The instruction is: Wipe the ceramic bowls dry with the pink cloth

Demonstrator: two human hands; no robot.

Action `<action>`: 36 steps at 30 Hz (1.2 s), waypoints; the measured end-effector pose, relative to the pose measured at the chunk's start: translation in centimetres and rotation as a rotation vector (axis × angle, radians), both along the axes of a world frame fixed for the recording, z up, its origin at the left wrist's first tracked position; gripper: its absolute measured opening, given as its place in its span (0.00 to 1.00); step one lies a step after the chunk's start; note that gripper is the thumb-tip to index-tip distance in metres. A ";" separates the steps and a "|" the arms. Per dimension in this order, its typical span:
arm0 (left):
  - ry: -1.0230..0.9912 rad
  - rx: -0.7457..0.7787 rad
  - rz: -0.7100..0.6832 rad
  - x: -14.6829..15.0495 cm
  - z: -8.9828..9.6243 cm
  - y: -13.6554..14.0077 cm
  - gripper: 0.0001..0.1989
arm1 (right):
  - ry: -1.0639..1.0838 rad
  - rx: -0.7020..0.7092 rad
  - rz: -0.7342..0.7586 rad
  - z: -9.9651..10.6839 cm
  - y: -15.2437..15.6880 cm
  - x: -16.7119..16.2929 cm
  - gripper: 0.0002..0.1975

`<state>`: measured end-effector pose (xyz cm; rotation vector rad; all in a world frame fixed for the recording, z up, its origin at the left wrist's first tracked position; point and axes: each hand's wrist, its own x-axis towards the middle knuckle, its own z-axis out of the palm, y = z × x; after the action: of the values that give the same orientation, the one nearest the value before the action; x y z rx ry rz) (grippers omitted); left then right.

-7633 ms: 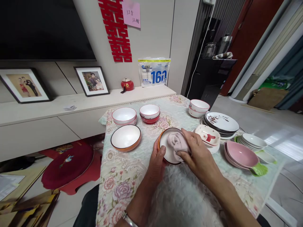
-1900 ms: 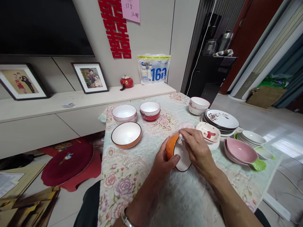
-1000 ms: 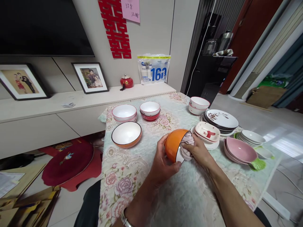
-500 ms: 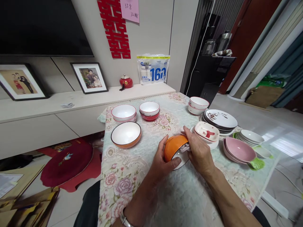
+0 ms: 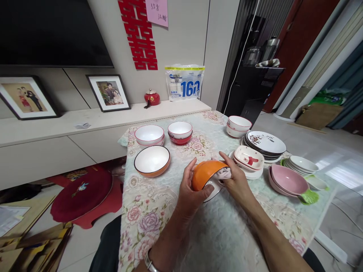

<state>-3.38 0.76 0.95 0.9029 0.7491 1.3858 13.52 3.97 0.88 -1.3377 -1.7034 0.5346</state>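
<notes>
An orange bowl (image 5: 206, 173) with a white inside and dark rim is tilted on its side above the table. My left hand (image 5: 190, 189) grips it from the left, thumb over the rim and fingers behind. On the right, my right hand (image 5: 235, 174) holds a pale, crumpled cloth (image 5: 222, 173) against the bowl's rim and inside; part of the cloth is hidden by the fingers. A second orange bowl (image 5: 152, 161) stands upright to the left of my hands. Behind it are stacked white bowls with pink rims (image 5: 149, 133) and a white bowl on a red one (image 5: 180, 130).
On the right stand rectangular dishes (image 5: 248, 157), dark-edged plates (image 5: 268, 142), pink leaf-handled bowls (image 5: 289, 180), small white bowls (image 5: 303, 164) and red-rimmed bowls (image 5: 239, 124). A floral cloth covers the table (image 5: 159, 223). Behind is a low cabinet (image 5: 113, 121); a red stool (image 5: 82, 194) is at left.
My right hand and the cloth have shifted around the bowl's rim, so more of the cloth shows. The orange bowl has turned and moved slightly left in my left hand.
</notes>
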 end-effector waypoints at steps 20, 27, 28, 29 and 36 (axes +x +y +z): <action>0.034 0.120 -0.111 0.6 -1.5 0.2 0.50 | -0.559 0.695 0.113 2.7 -1.9 -0.3 0.37; 0.099 0.080 0.004 0.4 -0.7 0.2 0.47 | -0.452 0.542 0.077 1.9 -1.5 -0.8 0.30; 0.096 0.074 0.010 0.4 -0.6 0.2 0.47 | -0.418 0.499 0.047 1.5 -1.3 -0.7 0.29; 0.086 0.064 0.016 0.4 -0.5 0.2 0.46 | -0.380 0.451 0.016 1.1 -1.1 -0.6 0.28; -0.095 -0.120 0.113 0.3 -0.3 0.1 0.44 | -0.210 -0.006 -0.038 -0.3 0.1 -0.1 0.29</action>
<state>-3.09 0.87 0.69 0.7049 0.8121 1.4563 13.46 4.12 0.54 -1.4700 -1.8417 0.3887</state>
